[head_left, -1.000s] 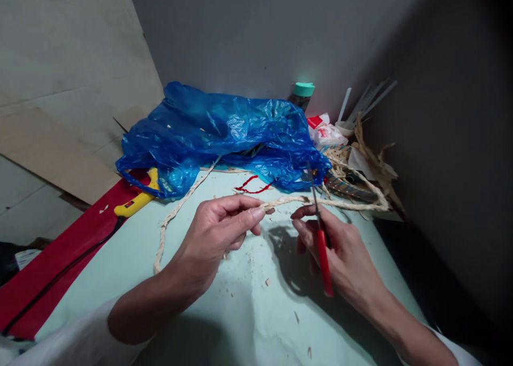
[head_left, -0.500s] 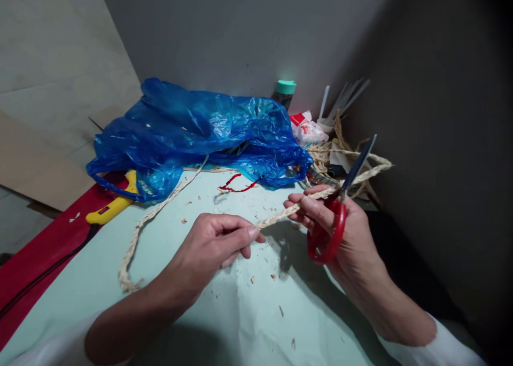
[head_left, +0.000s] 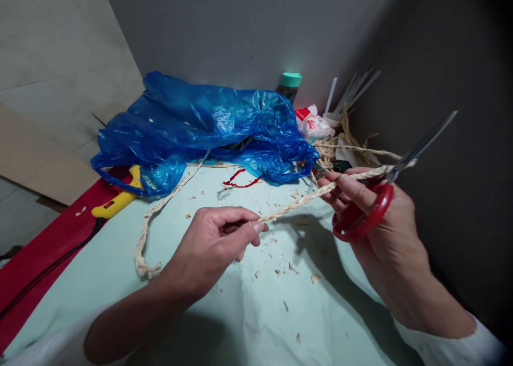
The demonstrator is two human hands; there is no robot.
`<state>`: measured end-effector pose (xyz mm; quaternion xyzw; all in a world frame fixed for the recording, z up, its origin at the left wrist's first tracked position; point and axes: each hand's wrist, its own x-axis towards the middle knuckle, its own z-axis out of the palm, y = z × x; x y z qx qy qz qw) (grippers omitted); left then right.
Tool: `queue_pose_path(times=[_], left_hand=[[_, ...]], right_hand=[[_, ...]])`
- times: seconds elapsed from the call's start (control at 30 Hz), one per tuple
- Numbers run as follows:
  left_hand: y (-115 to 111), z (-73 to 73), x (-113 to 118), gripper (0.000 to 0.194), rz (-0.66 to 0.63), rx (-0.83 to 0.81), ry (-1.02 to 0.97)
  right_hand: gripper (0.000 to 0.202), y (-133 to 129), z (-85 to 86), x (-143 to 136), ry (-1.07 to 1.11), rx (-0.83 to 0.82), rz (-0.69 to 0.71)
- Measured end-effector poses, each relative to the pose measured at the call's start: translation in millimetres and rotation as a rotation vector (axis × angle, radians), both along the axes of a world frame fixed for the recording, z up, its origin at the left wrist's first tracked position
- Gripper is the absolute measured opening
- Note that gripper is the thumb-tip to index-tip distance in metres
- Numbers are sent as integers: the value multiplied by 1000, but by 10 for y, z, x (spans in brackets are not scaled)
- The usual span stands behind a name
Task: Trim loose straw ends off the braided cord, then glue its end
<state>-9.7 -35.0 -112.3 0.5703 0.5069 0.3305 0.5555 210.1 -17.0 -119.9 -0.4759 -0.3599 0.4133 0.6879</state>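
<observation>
A pale braided cord (head_left: 298, 204) stretches between my two hands above the table. My left hand (head_left: 224, 238) pinches one end between thumb and fingers. Red-handled scissors (head_left: 363, 216) hang on my right hand (head_left: 372, 211), their blades pointing up and to the right. The thumb and fingers of that same hand also hold the cord, which passes by the scissors and loops back toward the pile behind. Another length of braid (head_left: 146, 238) lies on the table left of my left hand, running up to the blue plastic bag (head_left: 200, 123).
The pale green table surface (head_left: 256, 307) carries scattered scraps. A yellow-handled tool (head_left: 114, 204) rests on red material at left. Beyond are a red cord loop (head_left: 242, 184), a green-lidded jar (head_left: 290, 83), a red-and-white packet (head_left: 315, 124), white sticks (head_left: 355, 91) and the wall.
My right hand has moved right and slightly up with the scissors, sliding along the cord. More braid shows between my hands. The left hand has barely moved.
</observation>
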Motion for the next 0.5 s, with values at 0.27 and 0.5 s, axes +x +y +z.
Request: queue_pose_path(times=[0.27, 0.5], left_hand=[[25, 14, -46, 16, -51, -61, -107], [28, 2, -91, 15, 29, -96, -299]], right_hand=[[16, 27, -21, 29, -17, 6, -21], [25, 23, -54, 29, -218, -53, 63]])
